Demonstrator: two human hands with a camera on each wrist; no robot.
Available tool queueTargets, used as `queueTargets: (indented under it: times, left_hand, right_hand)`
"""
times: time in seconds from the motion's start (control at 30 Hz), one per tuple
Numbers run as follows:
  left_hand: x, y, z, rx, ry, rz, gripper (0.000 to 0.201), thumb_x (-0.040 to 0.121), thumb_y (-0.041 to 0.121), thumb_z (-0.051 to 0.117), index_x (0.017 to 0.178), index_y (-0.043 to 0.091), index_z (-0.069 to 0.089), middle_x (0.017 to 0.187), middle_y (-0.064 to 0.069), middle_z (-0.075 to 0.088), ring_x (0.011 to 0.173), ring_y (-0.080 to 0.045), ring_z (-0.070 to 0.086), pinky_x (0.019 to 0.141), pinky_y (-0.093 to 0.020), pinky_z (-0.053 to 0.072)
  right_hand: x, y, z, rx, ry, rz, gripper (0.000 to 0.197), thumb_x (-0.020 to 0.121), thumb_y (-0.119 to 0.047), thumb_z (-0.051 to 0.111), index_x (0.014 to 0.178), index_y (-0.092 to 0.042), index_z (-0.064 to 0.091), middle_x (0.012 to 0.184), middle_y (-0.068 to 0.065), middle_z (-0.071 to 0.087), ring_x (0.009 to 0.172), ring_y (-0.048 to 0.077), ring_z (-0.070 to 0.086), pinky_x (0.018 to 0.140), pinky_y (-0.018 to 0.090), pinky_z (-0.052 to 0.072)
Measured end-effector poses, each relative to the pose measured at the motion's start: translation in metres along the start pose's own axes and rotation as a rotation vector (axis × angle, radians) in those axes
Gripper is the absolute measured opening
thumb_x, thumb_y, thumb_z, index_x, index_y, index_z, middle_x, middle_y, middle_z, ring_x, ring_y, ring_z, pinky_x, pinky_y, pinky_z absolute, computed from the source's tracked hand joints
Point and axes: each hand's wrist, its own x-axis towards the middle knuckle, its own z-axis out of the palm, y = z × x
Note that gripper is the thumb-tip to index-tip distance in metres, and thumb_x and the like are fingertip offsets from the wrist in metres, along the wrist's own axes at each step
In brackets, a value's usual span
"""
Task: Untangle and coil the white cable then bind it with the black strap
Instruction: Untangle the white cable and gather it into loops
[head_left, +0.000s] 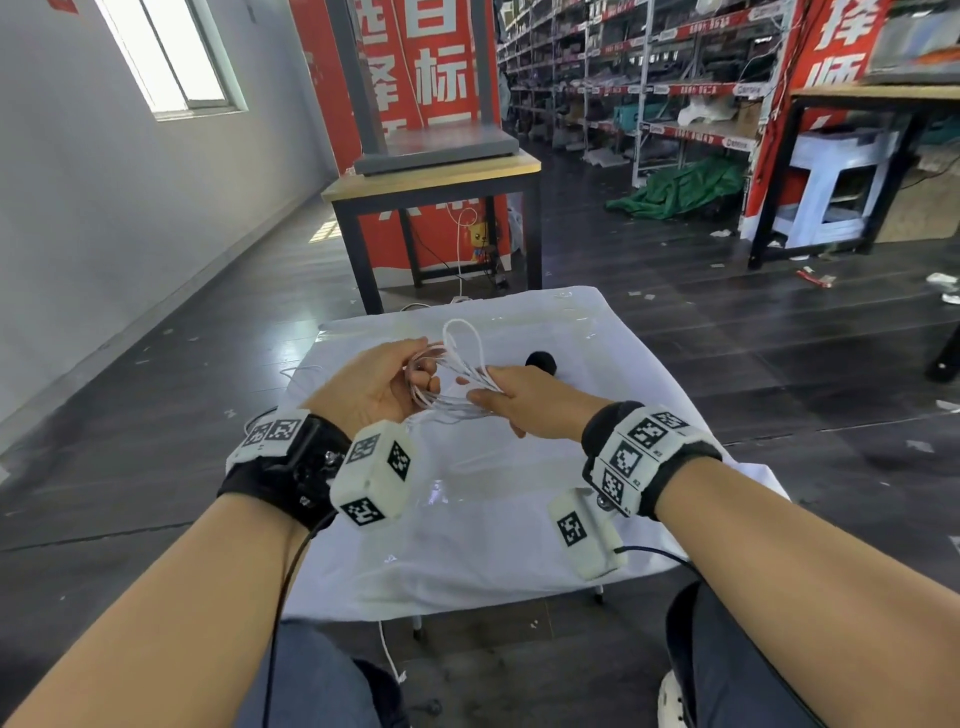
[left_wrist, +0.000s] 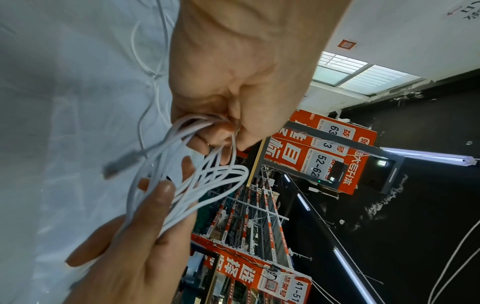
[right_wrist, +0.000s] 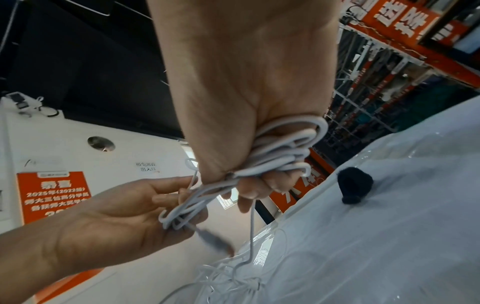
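Both hands (head_left: 374, 384) (head_left: 524, 400) gripping white cable (head_left: 462, 364) (fingers curled)

White cable (head_left: 457, 374): thin, round, gathered into several loose, uneven loops; held above the worktop (head_left: 597, 441) between two grips, one end of the bundle in the left hand (head_left: 379, 384), the other in the right hand (head_left: 524, 397). One loop stands up behind the bundle. A connector end (right_wrist: 215, 241) hangs blurred below.

Black strap (head_left: 541, 361): small, dark, fuzzy, rolled up; laid on the worktop, just beyond the right hand, apart from the cable.
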Motion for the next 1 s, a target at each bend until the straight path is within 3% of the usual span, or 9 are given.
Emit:
queueTargets:
  times: [0.1, 0.2, 0.3, 0.4, 0.53, 0.6, 0.67, 0.83, 1.0]
  left_hand:
    - [0.002, -0.003, -0.002, 0.057, -0.010, 0.008, 0.022, 0.097, 0.027, 0.053, 0.083, 0.011, 0.057, 0.047, 0.004, 0.041, 0.032, -0.005, 0.035, 0.052, -0.018, 0.043]
    - [-0.002, -0.003, -0.005, 0.035, -0.107, 0.010, 0.018, 0.095, 0.028, 0.055, 0.085, 0.013, 0.060, 0.046, 0.007, 0.034, 0.035, -0.004, 0.033, 0.066, -0.020, 0.040]
    - [-0.002, -0.003, -0.007, -0.041, -0.127, -0.002, 0.015, 0.097, 0.023, 0.052, 0.092, 0.012, 0.062, 0.044, 0.007, 0.033, 0.034, -0.004, 0.031, 0.057, -0.018, 0.048]
    - [0.004, -0.007, -0.008, -0.187, -0.054, -0.011, 0.019, 0.099, 0.020, 0.048, 0.087, 0.009, 0.057, 0.042, 0.005, 0.037, 0.030, -0.003, 0.032, 0.046, -0.013, 0.044]
    - [0.013, -0.011, -0.008, -0.246, 0.021, 0.013, 0.026, 0.101, 0.020, 0.043, 0.081, 0.008, 0.053, 0.041, 0.004, 0.038, 0.029, -0.003, 0.032, 0.039, -0.012, 0.041]
    - [0.014, -0.012, -0.008, -0.259, 0.029, 0.010, 0.028, 0.102, 0.021, 0.042, 0.080, 0.008, 0.053, 0.041, 0.003, 0.038, 0.029, -0.004, 0.032, 0.040, -0.013, 0.040]
    - [0.014, -0.012, -0.007, -0.278, 0.020, 0.004, 0.027, 0.102, 0.021, 0.042, 0.083, 0.007, 0.053, 0.042, 0.002, 0.039, 0.029, -0.004, 0.032, 0.039, -0.013, 0.042]
    - [0.012, -0.013, 0.000, -0.254, 0.030, 0.002, 0.028, 0.102, 0.021, 0.041, 0.083, 0.005, 0.053, 0.043, 0.001, 0.040, 0.029, -0.004, 0.032, 0.038, -0.013, 0.043]
    - [0.011, -0.013, 0.012, -0.301, 0.049, 0.031, 0.031, 0.103, 0.019, 0.038, 0.081, 0.003, 0.052, 0.042, -0.001, 0.040, 0.028, -0.005, 0.033, 0.038, -0.015, 0.046]
  right_hand:
    - [0.007, 0.002, 0.000, -0.116, 0.019, -0.042, 0.032, 0.101, -0.033, 0.041, 0.116, -0.007, 0.051, 0.091, 0.008, 0.055, 0.052, 0.014, 0.050, 0.058, 0.030, 0.045]
    - [0.011, 0.007, 0.002, -0.076, 0.045, -0.052, 0.043, 0.100, -0.032, 0.042, 0.141, -0.019, 0.034, 0.108, 0.009, 0.057, 0.054, 0.013, 0.050, 0.055, 0.029, 0.048]
    - [0.013, 0.011, 0.008, 0.049, 0.094, -0.108, 0.054, 0.100, -0.030, 0.042, 0.149, -0.030, 0.020, 0.119, 0.008, 0.054, 0.066, 0.017, 0.056, 0.055, 0.024, 0.052]
    - [0.017, 0.012, 0.012, 0.136, 0.140, -0.178, 0.053, 0.099, -0.032, 0.043, 0.148, -0.037, 0.021, 0.121, 0.014, 0.050, 0.085, 0.026, 0.060, 0.060, 0.024, 0.056]
    - [0.013, 0.007, 0.011, 0.130, 0.154, -0.201, 0.045, 0.101, -0.037, 0.036, 0.146, -0.038, 0.029, 0.119, 0.012, 0.052, 0.084, 0.026, 0.060, 0.071, 0.028, 0.056]
    - [0.010, 0.004, 0.010, 0.076, 0.193, -0.211, 0.041, 0.103, -0.031, 0.035, 0.143, -0.029, 0.039, 0.118, 0.010, 0.053, 0.095, 0.024, 0.059, 0.089, 0.031, 0.050]
    - [0.008, 0.004, 0.007, 0.060, 0.301, -0.197, 0.034, 0.101, -0.024, 0.041, 0.131, -0.017, 0.054, 0.118, 0.006, 0.052, 0.105, 0.017, 0.053, 0.097, 0.022, 0.039]
    - [0.010, 0.003, 0.001, 0.093, 0.384, -0.134, 0.023, 0.093, -0.021, 0.059, 0.114, -0.016, 0.066, 0.114, 0.000, 0.047, 0.100, 0.007, 0.047, 0.086, 0.009, 0.035]
    - [0.013, -0.003, 0.003, 0.062, 0.471, -0.137, 0.016, 0.091, -0.019, 0.060, 0.105, -0.013, 0.064, 0.100, -0.001, 0.055, 0.090, 0.009, 0.053, 0.080, 0.015, 0.042]
